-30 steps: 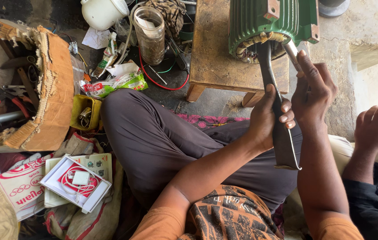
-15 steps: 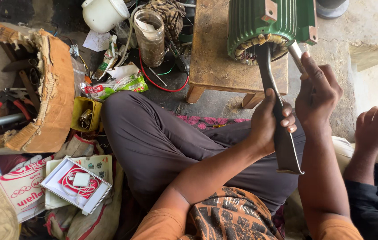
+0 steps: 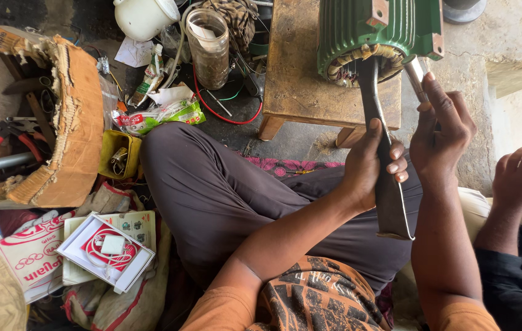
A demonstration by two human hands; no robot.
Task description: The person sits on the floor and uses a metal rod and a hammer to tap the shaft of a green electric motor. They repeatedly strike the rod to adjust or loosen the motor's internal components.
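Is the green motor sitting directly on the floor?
No. The green motor rests on the low wooden stool, raised off the floor.

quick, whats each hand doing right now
Left hand: closed on the flat dark metal bar reaching into the green motor.
Right hand: closed on a thin metal tool.

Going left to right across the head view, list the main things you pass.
Torn cardboard box → yellow tin → glass jar → wooden stool → left hand gripping the flat metal bar → right hand → another person's hand.
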